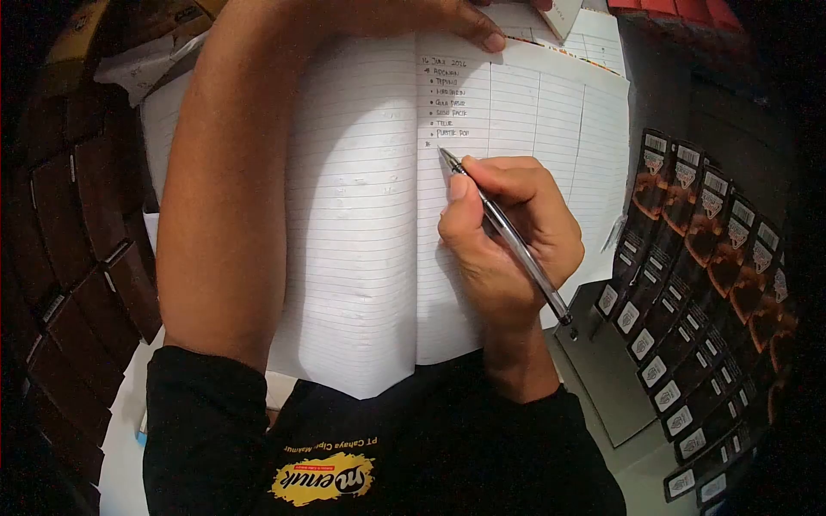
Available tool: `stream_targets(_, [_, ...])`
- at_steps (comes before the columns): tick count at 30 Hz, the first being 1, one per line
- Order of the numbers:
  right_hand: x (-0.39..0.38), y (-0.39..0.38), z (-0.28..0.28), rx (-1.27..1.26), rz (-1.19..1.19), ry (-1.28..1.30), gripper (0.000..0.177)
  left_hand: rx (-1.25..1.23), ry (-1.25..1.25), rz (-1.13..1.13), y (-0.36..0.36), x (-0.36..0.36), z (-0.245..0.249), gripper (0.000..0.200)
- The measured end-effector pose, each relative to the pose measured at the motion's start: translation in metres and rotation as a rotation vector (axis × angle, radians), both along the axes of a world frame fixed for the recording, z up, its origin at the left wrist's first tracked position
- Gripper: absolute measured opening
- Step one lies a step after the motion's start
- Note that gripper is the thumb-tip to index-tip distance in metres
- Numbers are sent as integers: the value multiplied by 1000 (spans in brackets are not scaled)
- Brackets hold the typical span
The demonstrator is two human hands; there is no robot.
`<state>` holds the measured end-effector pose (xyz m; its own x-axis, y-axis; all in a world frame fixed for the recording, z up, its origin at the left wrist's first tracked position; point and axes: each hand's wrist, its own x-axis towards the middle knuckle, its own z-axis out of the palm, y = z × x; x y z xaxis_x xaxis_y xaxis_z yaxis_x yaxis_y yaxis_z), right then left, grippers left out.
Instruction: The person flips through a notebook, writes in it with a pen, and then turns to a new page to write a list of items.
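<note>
The right hand (516, 228) is closed around a slim pen (516, 236), its tip just under a handwritten list (447, 103). Apart from it, the left hand (439, 17) rests at the far edge of the open notebook (353, 258); I cannot tell whether it grips anything. Dark boxes (680, 344) stand right, brown boxes (77, 318) left.
</note>
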<state>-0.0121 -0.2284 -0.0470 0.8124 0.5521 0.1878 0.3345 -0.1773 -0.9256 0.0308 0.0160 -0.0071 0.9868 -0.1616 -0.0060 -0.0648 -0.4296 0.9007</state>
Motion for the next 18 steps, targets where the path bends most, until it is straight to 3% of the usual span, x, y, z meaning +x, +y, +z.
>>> stream_targets(2, [-1,0,0,-6,-10,1,15,-6,73,4,0,2,-1,53])
stream_targets(8, [1,0,5,-81,12,14,16,132,-133,54,-7,-4,-8,53])
stream_targets(10, [1,-1,6,-101,28,41,16,3,-68,-17,0,4,-13,53])
stream_targets(14, [-2,0,3,-35,-28,62,16,-3,70,-8,-3,1,3,54])
stream_targets(16, [-4,0,5,-37,-41,79,16,123,-86,60,-11,-4,-5,54])
stream_targets(18, [-4,1,7,-72,-50,116,16,81,-56,44,-5,4,-9,54])
